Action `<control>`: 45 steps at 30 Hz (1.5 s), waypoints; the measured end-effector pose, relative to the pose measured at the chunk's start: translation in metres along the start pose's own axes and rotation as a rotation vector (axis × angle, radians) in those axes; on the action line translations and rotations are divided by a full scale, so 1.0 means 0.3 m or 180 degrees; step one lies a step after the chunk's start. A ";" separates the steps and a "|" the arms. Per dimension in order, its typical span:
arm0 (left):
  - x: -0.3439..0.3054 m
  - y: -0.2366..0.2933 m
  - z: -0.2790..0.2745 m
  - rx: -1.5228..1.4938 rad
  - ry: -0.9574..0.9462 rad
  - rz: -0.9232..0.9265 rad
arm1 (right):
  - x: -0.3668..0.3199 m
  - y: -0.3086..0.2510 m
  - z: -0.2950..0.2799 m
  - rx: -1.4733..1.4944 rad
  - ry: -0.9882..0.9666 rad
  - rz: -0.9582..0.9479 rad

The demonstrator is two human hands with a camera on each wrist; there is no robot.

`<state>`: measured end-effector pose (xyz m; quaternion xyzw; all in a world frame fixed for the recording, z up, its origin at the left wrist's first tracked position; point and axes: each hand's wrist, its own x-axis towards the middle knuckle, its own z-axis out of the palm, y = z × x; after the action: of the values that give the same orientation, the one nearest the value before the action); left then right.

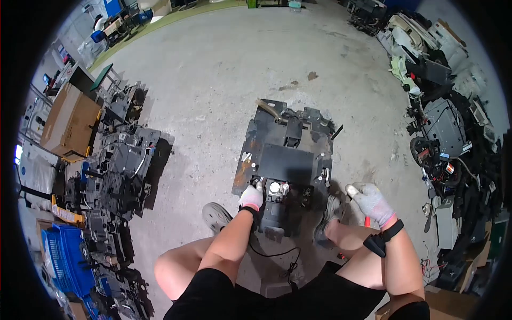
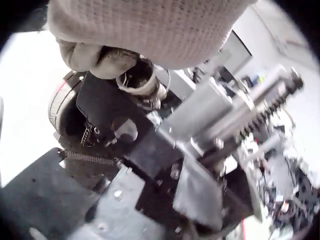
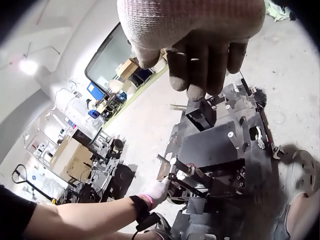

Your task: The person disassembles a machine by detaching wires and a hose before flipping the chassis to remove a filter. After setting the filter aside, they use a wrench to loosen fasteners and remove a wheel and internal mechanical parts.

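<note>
A dark grey wheeled-chassis-like machine [image 1: 286,161] lies on the floor between the person's feet, with metal plates, springs and a spring-wound rod [image 2: 272,107]. My left hand [image 1: 252,197], in a white knit glove, is at its near left side. In the left wrist view its fingers [image 2: 100,62] curl at the top of a black plate [image 2: 107,102], beside a pale ring-shaped part [image 2: 137,82]. My gloved right hand [image 1: 372,202] is raised to the right of the machine, above the knee. Its fingers [image 3: 215,67] hang loosely extended in the right wrist view, holding nothing visible.
Similar dark machines [image 1: 120,170] line the left side, near a cardboard box [image 1: 72,122] and a blue crate [image 1: 66,258]. Scrap parts [image 1: 445,128] are heaped along the right. A black cable [image 1: 274,253] lies on the floor near the person.
</note>
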<state>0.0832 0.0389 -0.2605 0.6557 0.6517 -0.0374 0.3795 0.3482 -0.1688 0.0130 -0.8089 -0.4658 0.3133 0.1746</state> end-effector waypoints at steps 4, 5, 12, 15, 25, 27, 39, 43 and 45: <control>-0.052 -0.055 0.044 -0.0198 0.0079 0.0464 | 0.013 -0.079 -0.021 -0.0213 -0.0294 0.0424; -0.043 -0.092 0.086 -0.0233 0.0265 0.0630 | 0.015 -0.092 -0.016 -0.0199 -0.0301 0.0422; 0.005 -0.011 0.068 0.1066 0.0238 0.0326 | 0.038 -0.214 0.188 -0.1187 -0.0253 -0.1023; 0.024 0.007 0.041 0.1226 -0.0082 0.0410 | 0.106 -0.290 0.346 -0.1873 -0.0281 -0.1212; 0.037 -0.075 -0.029 0.0143 -0.0310 0.0785 | 0.366 -0.212 0.742 -0.1011 0.0333 0.0406; 0.020 -0.063 -0.027 -0.0031 -0.0370 0.0643 | 0.384 -0.193 0.788 -0.0845 0.0555 0.0470; 0.049 0.086 -0.009 0.0937 -0.0216 0.0063 | 0.471 -0.254 0.793 -0.1652 0.0783 -0.0228; 0.068 0.064 0.027 0.0964 -0.0011 0.0178 | 0.482 -0.231 0.775 -0.1741 0.0779 -0.0505; 0.095 0.038 0.054 0.1286 0.0123 0.0303 | 0.478 -0.230 0.775 -0.1683 0.0855 -0.0591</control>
<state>0.1048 0.0550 -0.2824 0.7491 0.6064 -0.1369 0.2290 0.2010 -0.0124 -0.1693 -0.8145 -0.5759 0.0542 0.0460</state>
